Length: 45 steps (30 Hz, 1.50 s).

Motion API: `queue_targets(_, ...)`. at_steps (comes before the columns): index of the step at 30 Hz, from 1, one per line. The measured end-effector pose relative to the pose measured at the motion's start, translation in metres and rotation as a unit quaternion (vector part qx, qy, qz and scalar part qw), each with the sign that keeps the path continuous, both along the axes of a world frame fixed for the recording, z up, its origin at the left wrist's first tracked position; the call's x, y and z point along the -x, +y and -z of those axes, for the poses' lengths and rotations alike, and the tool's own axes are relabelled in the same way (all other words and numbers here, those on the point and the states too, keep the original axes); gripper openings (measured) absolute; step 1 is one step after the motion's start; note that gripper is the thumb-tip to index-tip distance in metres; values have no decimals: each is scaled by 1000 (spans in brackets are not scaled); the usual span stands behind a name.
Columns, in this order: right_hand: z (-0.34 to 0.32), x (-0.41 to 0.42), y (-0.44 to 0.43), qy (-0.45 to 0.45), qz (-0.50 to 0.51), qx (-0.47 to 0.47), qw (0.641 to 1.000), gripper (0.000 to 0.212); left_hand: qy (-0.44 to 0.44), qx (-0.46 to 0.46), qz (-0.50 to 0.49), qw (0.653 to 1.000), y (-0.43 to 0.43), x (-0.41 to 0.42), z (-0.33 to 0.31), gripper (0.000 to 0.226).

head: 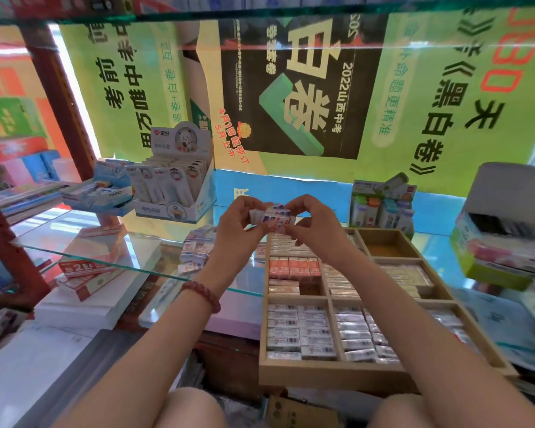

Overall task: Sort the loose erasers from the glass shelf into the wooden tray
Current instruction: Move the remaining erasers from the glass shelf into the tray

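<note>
My left hand (238, 225) and right hand (314, 228) pinch a stack of erasers (272, 212) crosswise between them, over the far-left corner of the wooden tray (337, 378), which lies nearer my right.

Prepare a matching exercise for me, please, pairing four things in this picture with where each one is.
Things:
1. bundle of erasers
2. loose erasers
3. orange erasers
4. bead bracelet

Places:
A. on the left wrist
B. in the left column of the wooden tray
C. pinched between the left hand and the right hand, above the tray
D. lying on the glass shelf, left of the tray

Pairs: 1-C, 2-D, 3-B, 4-A.
</note>
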State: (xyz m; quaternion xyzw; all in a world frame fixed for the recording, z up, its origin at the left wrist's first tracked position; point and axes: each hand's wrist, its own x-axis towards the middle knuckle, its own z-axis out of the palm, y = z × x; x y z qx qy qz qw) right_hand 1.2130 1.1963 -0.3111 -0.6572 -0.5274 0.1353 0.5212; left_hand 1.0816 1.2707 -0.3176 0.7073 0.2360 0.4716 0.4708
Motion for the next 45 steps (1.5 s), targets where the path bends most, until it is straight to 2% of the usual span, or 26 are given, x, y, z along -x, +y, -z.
queue_targets(6,-5,-16,-26,-16,28,-18,999,38,55,-68,49,995,-15,-18,-3,39)
queue_targets(9,-5,-23,-36,-10,27,-26,999,37,43,-60,70,995,-23,-24,-5,41)
queue_targets(14,-5,-33,-44,15,15,-38,999,36,-3,-46,44,998,-32,-34,-10,40)
queue_targets(21,-6,-39,-50,138,-12,-53,989,30,-33,-9,53,998,-39,-42,-14,31)
queue_targets(28,-7,-39,-45,210,11,-60,976,22,-21,28,89,995,-34,-38,-12,19)
queue_targets(30,-8,-36,-44,250,2,-57,967,23,-49,53,93,993,-33,-35,-12,16)
queue_targets(33,-10,-30,-42,357,-44,-47,932,24,-95,114,105,983,-30,-30,-11,16)
queue_targets(36,-12,-25,-39,392,-56,-76,915,15,-117,145,87,979,-28,-27,-10,17)
queue_targets(38,-17,-24,-37,375,-36,-125,918,19,-98,131,43,986,-25,-25,-9,17)
queue_targets(39,-20,-25,-36,334,-24,-141,931,24,-80,113,25,990,-23,-23,-9,18)
queue_targets(41,-25,-24,-36,204,-11,-132,970,32,-35,64,14,997,-19,-21,-9,25)
queue_targets(43,-27,-18,-36,102,-19,-104,989,36,8,21,25,999,-18,-22,-9,30)
queue_targets(45,-27,-11,-35,-11,-7,-91,996,26,23,0,52,998,-19,-23,-8,25)
